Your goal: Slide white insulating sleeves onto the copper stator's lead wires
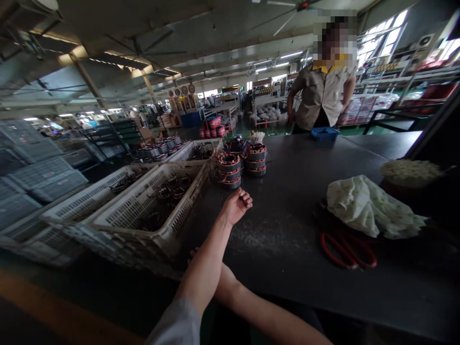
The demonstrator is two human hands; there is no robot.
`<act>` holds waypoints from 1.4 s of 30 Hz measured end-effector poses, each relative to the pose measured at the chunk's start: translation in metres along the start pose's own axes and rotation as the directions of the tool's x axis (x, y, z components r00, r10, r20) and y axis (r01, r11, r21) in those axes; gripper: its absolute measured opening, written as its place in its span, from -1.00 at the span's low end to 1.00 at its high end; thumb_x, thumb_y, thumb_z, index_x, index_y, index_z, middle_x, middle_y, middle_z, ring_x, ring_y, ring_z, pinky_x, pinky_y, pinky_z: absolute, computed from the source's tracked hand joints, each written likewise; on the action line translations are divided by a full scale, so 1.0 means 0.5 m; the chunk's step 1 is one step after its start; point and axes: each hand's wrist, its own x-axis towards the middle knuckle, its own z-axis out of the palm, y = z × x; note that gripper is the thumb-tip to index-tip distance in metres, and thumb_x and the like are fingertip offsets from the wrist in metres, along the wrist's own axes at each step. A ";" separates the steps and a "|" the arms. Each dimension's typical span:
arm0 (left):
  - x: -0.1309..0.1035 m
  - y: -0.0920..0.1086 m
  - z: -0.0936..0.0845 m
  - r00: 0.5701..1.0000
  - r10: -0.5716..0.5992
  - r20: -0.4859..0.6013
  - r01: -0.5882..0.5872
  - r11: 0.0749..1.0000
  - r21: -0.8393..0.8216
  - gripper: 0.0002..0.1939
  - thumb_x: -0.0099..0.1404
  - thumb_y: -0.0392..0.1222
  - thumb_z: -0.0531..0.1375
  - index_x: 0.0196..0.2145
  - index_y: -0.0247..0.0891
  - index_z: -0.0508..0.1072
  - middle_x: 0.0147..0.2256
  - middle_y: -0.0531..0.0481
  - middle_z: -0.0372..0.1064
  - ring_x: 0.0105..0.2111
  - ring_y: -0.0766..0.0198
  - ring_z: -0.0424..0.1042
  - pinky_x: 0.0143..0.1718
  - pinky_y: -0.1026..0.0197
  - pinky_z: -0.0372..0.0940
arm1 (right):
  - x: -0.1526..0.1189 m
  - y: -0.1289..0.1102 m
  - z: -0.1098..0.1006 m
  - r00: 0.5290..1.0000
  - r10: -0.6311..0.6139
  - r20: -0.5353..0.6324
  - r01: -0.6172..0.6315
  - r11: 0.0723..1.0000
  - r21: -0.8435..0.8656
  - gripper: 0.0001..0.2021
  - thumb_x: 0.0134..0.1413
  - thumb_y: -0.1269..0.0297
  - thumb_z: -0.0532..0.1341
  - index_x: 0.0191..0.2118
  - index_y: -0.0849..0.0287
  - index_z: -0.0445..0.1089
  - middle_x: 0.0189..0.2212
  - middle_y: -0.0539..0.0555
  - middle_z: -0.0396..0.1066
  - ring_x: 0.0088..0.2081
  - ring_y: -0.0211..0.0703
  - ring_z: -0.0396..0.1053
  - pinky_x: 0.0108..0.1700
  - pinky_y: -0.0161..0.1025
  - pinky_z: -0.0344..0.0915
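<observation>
My left hand (237, 206) is loosely closed over the dark table, its fingers curled with nothing visible in them. Just beyond it stands a stack of motor stators (230, 168) with copper windings and orange-red leads. Another stator stack (256, 160) is right behind, to the right. My right arm crosses beneath the left forearm, so most of my right hand (194, 252) is hidden. Only some fingertips show, near the side of a white plastic crate (171, 235). Inside the crate lie several dark wound stators (172, 189).
More crates (81, 215) with stators stand to the left. On the table (280, 282) lie red-handled scissors (347, 251), a crumpled white cloth or bag (370, 206) and a blue bin (324, 133). A person (319, 93) stands across the table. Pale strands (411, 170) lie at the right.
</observation>
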 end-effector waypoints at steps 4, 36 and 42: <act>0.002 -0.002 -0.008 0.999 0.007 0.037 -0.008 0.999 0.034 -0.63 0.31 -0.15 0.31 -0.51 -0.29 0.22 -0.49 0.07 0.05 -0.47 0.32 0.16 -0.43 0.30 0.18 | -0.007 0.000 0.025 0.985 -0.007 -0.173 -0.023 0.985 -0.169 -0.61 0.25 0.30 0.07 0.05 0.49 0.37 0.18 0.31 0.23 0.28 0.03 0.07 0.31 -0.12 0.12; -0.003 0.032 -0.004 0.928 0.276 -0.250 -0.247 0.958 0.143 -0.70 0.17 -0.25 0.42 -0.49 -0.32 0.34 -0.44 0.05 0.28 -0.45 0.36 0.31 -0.42 0.31 0.21 | -0.013 -0.002 0.024 1.000 -0.006 -0.026 0.001 0.984 -0.180 -0.60 0.32 0.36 -0.01 0.18 0.40 0.28 0.22 0.21 0.19 0.32 -0.02 -0.03 0.33 -0.08 0.09; -0.003 0.036 -0.006 0.913 0.304 -0.272 -0.282 0.952 0.116 -0.82 0.16 -0.44 0.37 -0.43 -0.35 0.42 -0.38 -0.01 0.37 -0.37 0.34 0.38 -0.27 0.30 0.29 | -0.015 -0.004 0.036 1.000 -0.002 -0.004 0.001 0.987 -0.159 -0.56 0.30 0.34 0.03 0.21 0.46 0.23 0.26 0.27 0.12 0.35 0.03 -0.10 0.32 -0.08 0.10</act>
